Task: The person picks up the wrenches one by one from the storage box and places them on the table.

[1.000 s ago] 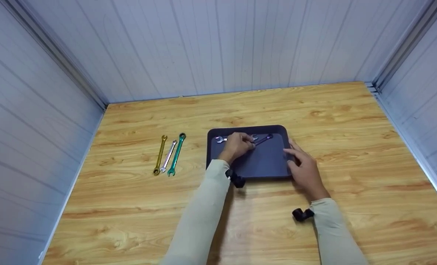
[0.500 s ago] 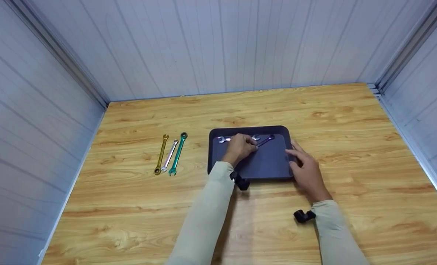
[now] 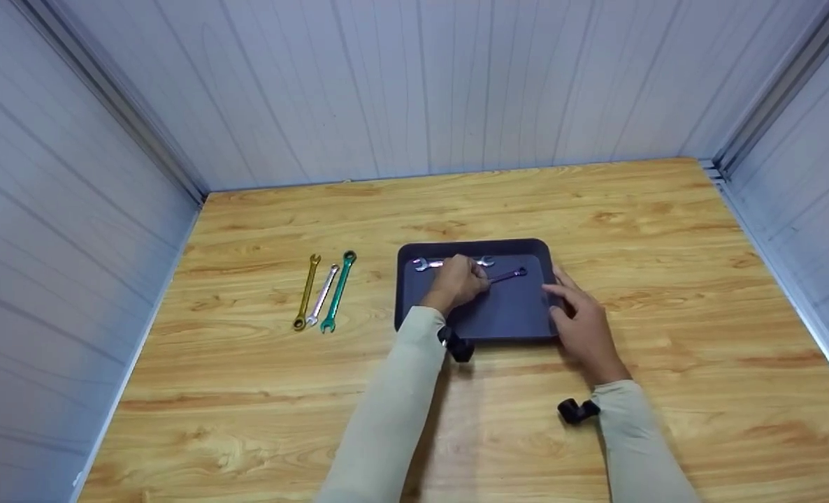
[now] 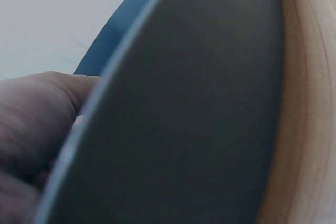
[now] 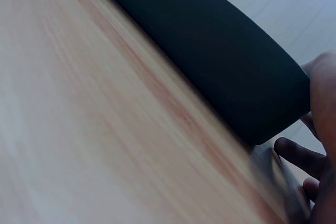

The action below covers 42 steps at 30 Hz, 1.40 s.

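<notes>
Inside the dark tray (image 3: 505,314), my left hand (image 3: 455,281) pinches a purple wrench (image 3: 507,275) near its left end, which the fingers hide. The wrench's ring end points right. Behind the hand a silver wrench (image 3: 425,265) lies along the tray's far side, its middle covered by the hand. My right hand (image 3: 582,321) rests against the tray's right wall, thumb and fingers at the rim. In the left wrist view the tray wall (image 4: 178,103) covers most of my left hand (image 4: 37,114). The right wrist view has my right hand (image 5: 323,108) at the tray's corner.
Left of the tray, a gold wrench (image 3: 307,292), a small pinkish-silver wrench (image 3: 323,295) and a green wrench (image 3: 339,291) lie side by side on the wooden table (image 3: 247,391). White panel walls (image 3: 449,84) stand at the back and both sides.
The purple wrench has swung: its ring end has come down towards me and slightly right, so it lies flatter. My right hand stays at the tray's side.
</notes>
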{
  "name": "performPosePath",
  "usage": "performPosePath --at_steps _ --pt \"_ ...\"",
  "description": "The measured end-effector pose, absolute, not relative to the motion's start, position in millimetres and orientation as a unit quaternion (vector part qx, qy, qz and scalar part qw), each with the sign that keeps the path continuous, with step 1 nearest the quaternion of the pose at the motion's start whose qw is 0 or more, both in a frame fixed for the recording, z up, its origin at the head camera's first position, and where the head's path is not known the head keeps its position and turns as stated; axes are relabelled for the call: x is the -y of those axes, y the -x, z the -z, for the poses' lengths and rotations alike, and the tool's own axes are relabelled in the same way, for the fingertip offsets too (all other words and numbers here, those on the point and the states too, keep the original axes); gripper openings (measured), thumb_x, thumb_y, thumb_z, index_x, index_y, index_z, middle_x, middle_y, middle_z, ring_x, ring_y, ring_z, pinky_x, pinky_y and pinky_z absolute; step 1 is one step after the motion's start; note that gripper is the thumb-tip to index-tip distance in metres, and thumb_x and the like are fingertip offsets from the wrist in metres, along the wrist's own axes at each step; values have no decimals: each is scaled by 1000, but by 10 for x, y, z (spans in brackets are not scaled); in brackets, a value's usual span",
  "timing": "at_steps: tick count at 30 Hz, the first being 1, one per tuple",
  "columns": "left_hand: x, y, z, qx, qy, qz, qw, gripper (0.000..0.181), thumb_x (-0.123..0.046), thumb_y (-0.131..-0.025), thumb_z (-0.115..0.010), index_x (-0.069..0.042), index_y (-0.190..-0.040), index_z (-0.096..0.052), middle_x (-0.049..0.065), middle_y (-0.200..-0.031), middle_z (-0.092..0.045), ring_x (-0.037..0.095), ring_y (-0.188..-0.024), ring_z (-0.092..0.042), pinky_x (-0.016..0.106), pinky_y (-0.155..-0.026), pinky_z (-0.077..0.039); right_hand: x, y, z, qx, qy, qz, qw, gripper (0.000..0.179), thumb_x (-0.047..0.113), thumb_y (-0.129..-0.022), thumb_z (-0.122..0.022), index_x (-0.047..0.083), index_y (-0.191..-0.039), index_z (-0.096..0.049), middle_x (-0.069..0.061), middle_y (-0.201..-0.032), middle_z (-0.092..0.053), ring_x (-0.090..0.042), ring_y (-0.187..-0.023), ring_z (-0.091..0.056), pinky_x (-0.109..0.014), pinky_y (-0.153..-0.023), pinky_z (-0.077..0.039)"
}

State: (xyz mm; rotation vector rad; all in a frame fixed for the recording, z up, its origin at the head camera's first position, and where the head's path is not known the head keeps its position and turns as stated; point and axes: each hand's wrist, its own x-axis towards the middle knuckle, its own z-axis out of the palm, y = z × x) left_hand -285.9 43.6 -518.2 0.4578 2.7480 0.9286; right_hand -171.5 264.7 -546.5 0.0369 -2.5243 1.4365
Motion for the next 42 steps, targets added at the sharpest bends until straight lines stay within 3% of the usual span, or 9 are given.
performPosePath --at_steps 4,11,18,42 --pt "-436 2863 5179 -936 -169 -287 111 11 -21 -83 -74 -18 -73 -74 -12 -70 -64 8 -67 -55 29 -74 -47 -2646 1714 5472 861 -11 -493 121 39 -5 -91 -58 5 -128 -67 3 -155 -42 -21 -144 -34 -47 -116 -27" --pt "-403 2864 5190 -923 -181 -314 127 10 -17 -82 -72 -15 -71 -70 -11 -69 -60 7 -65 -53 22 -62 -42 -2640 1703 5448 864 -19 -486 127 38 -4 -92 -58 4 -128 -67 0 -155 -43 -22 -143 -35 -49 -114 -29" --pt "-367 2873 5228 -913 -218 -329 104 11 -16 -81 -71 -14 -71 -70 -11 -66 -58 7 -65 -52 22 -63 -41 -2646 1709 5465 863 -19 -488 130 38 -5 -92 -57 3 -128 -67 -4 -155 -43 -23 -144 -35 -49 -115 -28" --pt "-308 2883 5245 -895 -228 -367 112 10 -13 -83 -69 -10 -78 -77 -11 -70 -64 3 -65 -51 18 -62 -41 -2651 1702 5481 863 -26 -488 128 39 -5 -92 -57 4 -128 -67 1 -155 -43 -19 -142 -36 -42 -113 -31"
